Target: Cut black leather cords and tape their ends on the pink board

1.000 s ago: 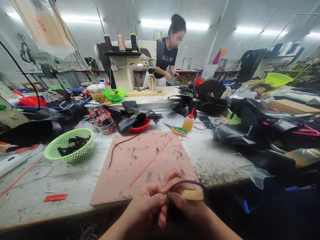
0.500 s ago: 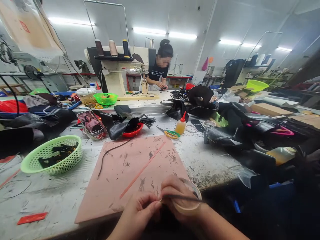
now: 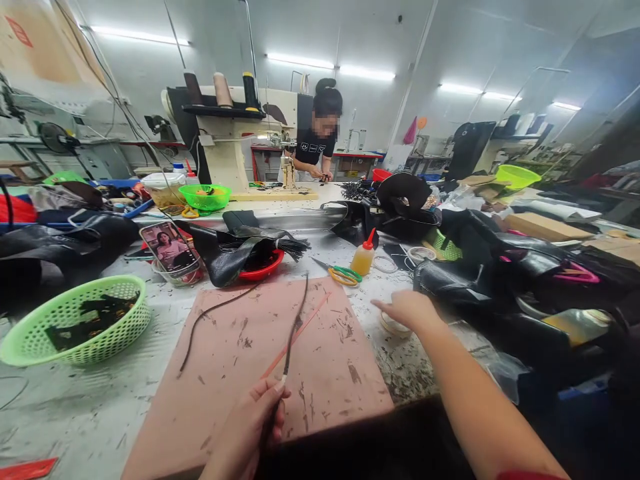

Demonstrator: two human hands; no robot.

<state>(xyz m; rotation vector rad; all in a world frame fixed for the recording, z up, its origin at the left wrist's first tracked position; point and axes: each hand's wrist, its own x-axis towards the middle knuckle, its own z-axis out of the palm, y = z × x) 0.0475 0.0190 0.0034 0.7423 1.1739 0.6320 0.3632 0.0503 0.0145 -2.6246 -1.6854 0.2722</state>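
Observation:
My left hand (image 3: 253, 423) is closed in a pinch on one end of a thin dark braided cord (image 3: 295, 328), which stretches away from me over the pink cutting mat (image 3: 320, 373). My right hand (image 3: 407, 310) is stretched out to the right of the mat, resting on a roll of clear tape (image 3: 393, 325) on the table; its fingers are only partly visible. A second loose dark cord (image 3: 210, 317) and a thin red strip (image 3: 300, 333) lie on the mat.
A green basket (image 3: 75, 330) stands left. Behind the mat are a phone (image 3: 170, 248), a red bowl (image 3: 263, 267) with black leather, scissors (image 3: 343, 273) and a glue bottle (image 3: 364, 257). Black leather pieces (image 3: 500, 267) pile up right. A person (image 3: 317, 143) works at a sewing machine (image 3: 235, 140).
My hands have come apart: the right one left the cord and reached right with the tape roll down to the table. The left one now holds the cord alone, laid out over the mat.

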